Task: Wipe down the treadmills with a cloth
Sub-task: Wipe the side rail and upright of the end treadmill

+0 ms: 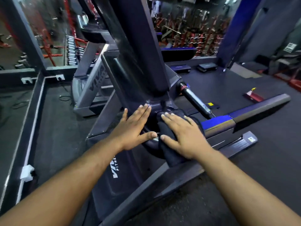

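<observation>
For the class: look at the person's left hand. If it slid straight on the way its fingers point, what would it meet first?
Most likely the base of the treadmill's dark upright post. The left hand lies flat with fingertips almost at that joint; depth is hard to judge.

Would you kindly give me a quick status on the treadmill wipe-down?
Right hand flat, pressing dark cloth against treadmill upright base. Left hand open, bare, braced beside it. Nothing obstructing.
</observation>
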The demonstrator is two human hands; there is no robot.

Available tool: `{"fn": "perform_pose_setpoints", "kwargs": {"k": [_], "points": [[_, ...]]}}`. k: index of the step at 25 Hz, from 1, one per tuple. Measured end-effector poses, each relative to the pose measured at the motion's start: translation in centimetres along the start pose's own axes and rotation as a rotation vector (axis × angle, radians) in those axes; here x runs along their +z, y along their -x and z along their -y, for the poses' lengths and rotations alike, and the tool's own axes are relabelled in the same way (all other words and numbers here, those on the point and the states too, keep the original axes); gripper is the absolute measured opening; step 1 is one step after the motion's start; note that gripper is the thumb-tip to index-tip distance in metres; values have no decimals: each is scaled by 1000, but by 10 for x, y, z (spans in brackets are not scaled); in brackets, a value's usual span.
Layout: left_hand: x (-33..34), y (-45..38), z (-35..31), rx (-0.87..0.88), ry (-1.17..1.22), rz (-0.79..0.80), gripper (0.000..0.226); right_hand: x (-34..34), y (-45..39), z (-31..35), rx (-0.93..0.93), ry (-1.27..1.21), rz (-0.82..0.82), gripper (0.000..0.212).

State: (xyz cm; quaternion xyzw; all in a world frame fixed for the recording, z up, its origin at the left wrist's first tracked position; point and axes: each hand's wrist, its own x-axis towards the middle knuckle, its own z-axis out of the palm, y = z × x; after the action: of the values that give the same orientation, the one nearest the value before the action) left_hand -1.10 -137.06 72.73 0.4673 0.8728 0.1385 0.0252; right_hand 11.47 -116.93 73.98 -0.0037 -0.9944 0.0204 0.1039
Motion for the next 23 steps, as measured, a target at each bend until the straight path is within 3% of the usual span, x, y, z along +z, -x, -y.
{"fn": "perform_pose_setpoints", "kwargs": {"k": [3, 5, 9, 11, 14, 16, 18, 19, 21, 23], "points": [[-8, -6, 11, 15, 19, 32, 117, -14, -42, -10, 209, 1, 268, 81], [-11, -10, 21, 0, 98, 22, 121, -9, -58, 21, 247, 20, 325, 77], [-11, -5, 37, 20, 191, 29, 123, -10, -25, 52, -67, -73, 135, 73], [-12, 0, 44, 36, 145, 40, 123, -21, -24, 47, -108, -8, 140, 71], [-13, 7, 50, 28, 244, 46, 125, -15, -56, 78, 186, 96, 220, 68], [-14, 8, 50, 27, 305, 51, 127, -4, -55, 103, 324, 96, 114, 59], [-14, 7, 48, 26, 269, 63, 126, -2, -30, 94, 156, 61, -73, 53], [-14, 7, 46, 25, 227, 66, 126, -7, -15, 76, 27, -11, -76, 53], [-15, 7, 45, 19, 165, 81, 124, -14, -1, 14, -223, -41, 47, 62], [-15, 6, 43, 16, 144, 90, 121, -20, -9, -32, -217, -12, 166, 68]]}}
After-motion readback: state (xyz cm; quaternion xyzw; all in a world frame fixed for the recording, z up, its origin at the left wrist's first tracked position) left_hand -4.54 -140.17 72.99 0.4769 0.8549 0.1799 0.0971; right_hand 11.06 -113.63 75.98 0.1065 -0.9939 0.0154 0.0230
